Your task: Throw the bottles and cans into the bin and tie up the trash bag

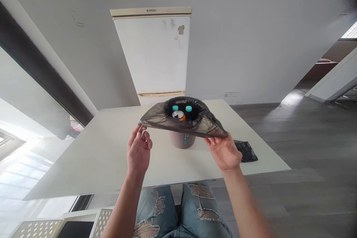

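Observation:
A dark, translucent trash bag (156, 116) lines a pinkish-grey trash bin (178, 140) on the white table, its rim folded outward and pulled wide at the front. My left hand (138, 148) pinches the bag's left corner. At the opposite corner, my right hand (225, 152) grips the edge with its fingertips, palm turned up. Inside the bin stand two bottles with teal caps, a left bottle cap (175, 108) and a right bottle cap (189, 109). An opened orange can (179, 115) is in front of them. The bag hides the lower parts of these containers.
On the white table (111, 156), a folded black plastic bag (245, 151) lies beyond my right wrist. A white fridge (156, 55) stands behind the table against the grey wall. White perforated baskets (39, 229) sit on the floor at lower left.

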Available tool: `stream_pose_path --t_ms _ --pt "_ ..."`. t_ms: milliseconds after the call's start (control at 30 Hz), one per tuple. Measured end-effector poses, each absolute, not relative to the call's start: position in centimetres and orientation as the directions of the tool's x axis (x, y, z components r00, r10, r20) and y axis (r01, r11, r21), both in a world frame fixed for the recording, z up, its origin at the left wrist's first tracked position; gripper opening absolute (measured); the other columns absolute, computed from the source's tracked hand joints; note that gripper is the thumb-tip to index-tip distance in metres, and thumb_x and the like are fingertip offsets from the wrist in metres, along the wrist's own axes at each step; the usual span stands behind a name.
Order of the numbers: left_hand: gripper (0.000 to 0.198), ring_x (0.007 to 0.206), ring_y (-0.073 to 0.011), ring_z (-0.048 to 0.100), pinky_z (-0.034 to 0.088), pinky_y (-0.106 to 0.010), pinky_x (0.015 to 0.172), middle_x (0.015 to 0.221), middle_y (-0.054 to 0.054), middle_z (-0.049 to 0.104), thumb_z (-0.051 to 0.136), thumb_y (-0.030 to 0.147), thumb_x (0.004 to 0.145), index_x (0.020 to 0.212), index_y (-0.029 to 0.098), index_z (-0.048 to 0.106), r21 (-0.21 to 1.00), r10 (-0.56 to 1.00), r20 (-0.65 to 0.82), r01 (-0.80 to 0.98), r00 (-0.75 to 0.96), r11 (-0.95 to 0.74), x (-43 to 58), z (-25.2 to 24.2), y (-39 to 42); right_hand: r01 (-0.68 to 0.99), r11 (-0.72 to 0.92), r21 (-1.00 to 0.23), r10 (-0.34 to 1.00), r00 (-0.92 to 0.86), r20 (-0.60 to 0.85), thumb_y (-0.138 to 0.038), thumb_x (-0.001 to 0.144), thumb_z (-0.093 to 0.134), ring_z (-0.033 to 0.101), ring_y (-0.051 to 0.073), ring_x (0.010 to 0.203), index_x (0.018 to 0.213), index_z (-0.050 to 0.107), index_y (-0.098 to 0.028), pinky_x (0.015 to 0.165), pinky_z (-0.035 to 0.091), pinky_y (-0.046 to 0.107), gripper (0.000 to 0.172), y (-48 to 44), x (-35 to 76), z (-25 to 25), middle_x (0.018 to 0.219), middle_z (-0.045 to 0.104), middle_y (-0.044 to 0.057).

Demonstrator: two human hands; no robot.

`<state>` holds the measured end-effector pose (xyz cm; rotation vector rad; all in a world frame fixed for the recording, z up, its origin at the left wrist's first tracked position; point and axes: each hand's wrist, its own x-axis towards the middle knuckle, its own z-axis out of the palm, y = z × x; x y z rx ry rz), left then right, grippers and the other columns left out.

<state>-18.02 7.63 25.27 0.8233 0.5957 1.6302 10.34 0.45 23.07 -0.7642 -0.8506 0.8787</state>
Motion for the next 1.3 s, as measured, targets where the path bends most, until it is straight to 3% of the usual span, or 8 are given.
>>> stream_pose_path --t_ms 133,233,333,467,600,700,1000,1300 --pt "0.035 0.061 -0.0069 0.050 0.043 -0.019 0.052 0.087 0.003 0.062 0.083 0.032 0.083 0.107 0.025 0.059 0.910 0.979 0.178 -0.361 -0.104 -0.203 -17.5 22.6 9.1 -0.087 0.335 -0.938 0.826 0.506 0.248 -0.043 0.066 0.089 0.065 0.025 0.086 0.097 0.061 -0.029 0.080 0.055 0.043 0.044 1.6 10.3 23.1 0.094 0.070 0.004" --pt "0.066 0.059 -0.0104 0.054 0.044 -0.020 0.052 0.075 0.006 0.062 0.085 0.034 0.082 0.135 0.027 0.048 0.970 0.984 0.178 -0.163 -0.025 -0.180 -17.2 21.3 10.9 -0.153 0.277 -0.949 0.829 0.537 0.155 -0.040 0.069 0.088 0.070 0.025 0.087 0.133 0.049 -0.034 0.081 0.058 0.042 0.075 3.0 10.1 23.7 0.104 0.073 0.003" --pt "0.080 0.064 -0.0120 0.059 0.049 -0.022 0.059 0.079 0.004 0.067 0.083 0.032 0.081 0.150 0.025 0.042 0.945 0.945 0.325 -0.059 0.046 -0.322 -17.1 22.4 12.8 -0.161 0.290 -0.943 0.849 0.498 0.175 -0.043 0.077 0.079 0.072 0.025 0.087 0.150 0.044 -0.036 0.083 0.059 0.043 0.081 4.7 10.8 24.5 0.107 0.074 0.004" --pt "0.055 0.096 -0.0195 0.069 0.055 -0.031 0.087 0.108 -0.007 0.076 0.081 0.031 0.081 0.134 0.023 0.067 0.869 0.870 0.489 0.045 0.062 -0.492 -16.8 25.7 15.1 0.114 0.352 -0.929 0.842 0.394 0.368 -0.035 0.076 0.075 0.072 0.027 0.092 0.129 0.070 -0.026 0.088 0.057 0.042 0.054 7.1 12.3 25.5 0.101 0.077 0.006" --pt "0.021 0.088 -0.0217 0.068 0.053 -0.031 0.081 0.093 -0.006 0.077 0.072 0.030 0.080 0.096 0.018 0.079 0.846 0.848 0.520 0.074 0.102 -0.527 -16.6 27.1 16.9 0.265 0.437 -0.859 0.737 0.443 0.511 -0.031 0.080 0.064 0.071 0.026 0.102 0.104 0.075 -0.023 0.094 0.056 0.040 0.028 8.8 13.3 26.6 0.109 0.077 0.007" --pt "0.020 0.095 -0.0213 0.069 0.052 -0.030 0.085 0.100 -0.005 0.077 0.068 0.024 0.080 0.097 0.019 0.078 0.826 0.831 0.556 0.095 0.029 -0.556 -16.8 27.4 17.8 0.289 0.460 -0.840 0.677 0.497 0.542 -0.031 0.084 0.060 0.071 0.024 0.101 0.101 0.074 -0.023 0.092 0.056 0.038 0.024 10.0 13.8 27.6 0.107 0.077 0.006" --pt "0.023 0.112 -0.0216 0.069 0.055 -0.030 0.094 0.121 -0.007 0.073 0.075 0.039 0.092 0.110 0.024 0.078 0.773 0.795 0.572 -0.192 -0.203 -0.605 -17.7 28.7 19.8 0.070 0.747 -0.661 0.525 0.548 0.651 -0.026 0.083 0.079 0.069 0.025 0.119 0.094 0.078 -0.028 0.103 0.054 0.042 0.012 11.9 15.1 28.7 0.121 0.075 0.003" --pt "0.012 0.134 -0.0253 0.062 0.052 -0.040 0.113 0.136 -0.006 0.067 0.071 0.027 0.089 0.101 0.026 0.075 0.762 0.887 0.378 -0.455 -0.266 -0.461 -18.2 25.8 19.2 -0.342 0.701 -0.626 0.672 0.610 0.420 -0.033 0.083 0.071 0.072 0.020 0.092 0.079 0.071 -0.026 0.090 0.057 0.038 0.008 9.4 16.6 26.4 0.085 0.065 0.001"
